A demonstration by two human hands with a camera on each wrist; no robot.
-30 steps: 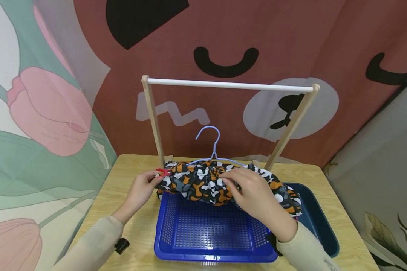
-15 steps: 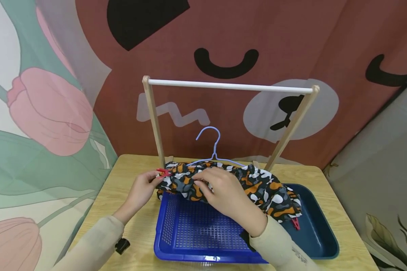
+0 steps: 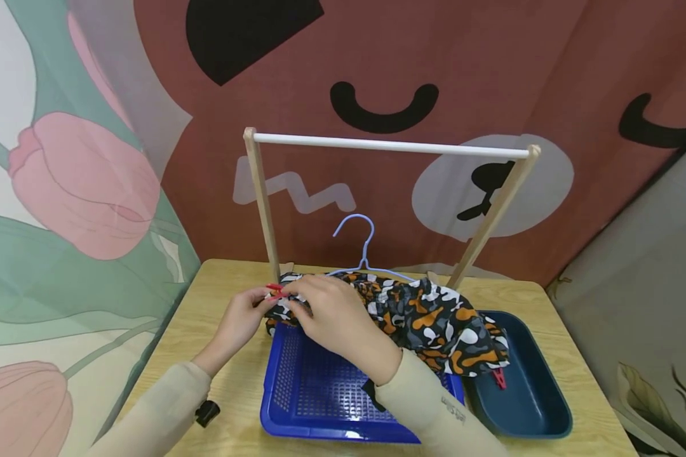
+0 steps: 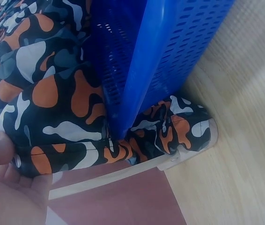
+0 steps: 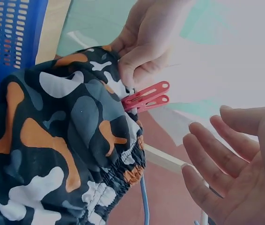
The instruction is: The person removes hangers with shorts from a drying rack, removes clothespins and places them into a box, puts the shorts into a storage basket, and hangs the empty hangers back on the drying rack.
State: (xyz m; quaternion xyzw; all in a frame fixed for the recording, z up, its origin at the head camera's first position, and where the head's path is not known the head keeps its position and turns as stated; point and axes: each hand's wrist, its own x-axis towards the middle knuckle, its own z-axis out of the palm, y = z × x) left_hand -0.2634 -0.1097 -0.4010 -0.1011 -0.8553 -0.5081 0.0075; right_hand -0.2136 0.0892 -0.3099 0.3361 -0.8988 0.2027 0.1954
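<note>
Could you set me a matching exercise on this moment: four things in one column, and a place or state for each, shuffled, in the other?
Column one
1. Light-blue hanger with a curved hook
2. Dark teal plastic tray
3. Bare left hand
4. Bare right hand

Column two
A. Open, apart from the red plastic clip at the cloth's left end
B. Pinching the orange, black and white patterned cloth
C. On the wood-grain table, right of the blue perforated plastic basket
D. Hook off the straight white rod

Pairs: 1-D, 2-C, 3-B, 4-A
</note>
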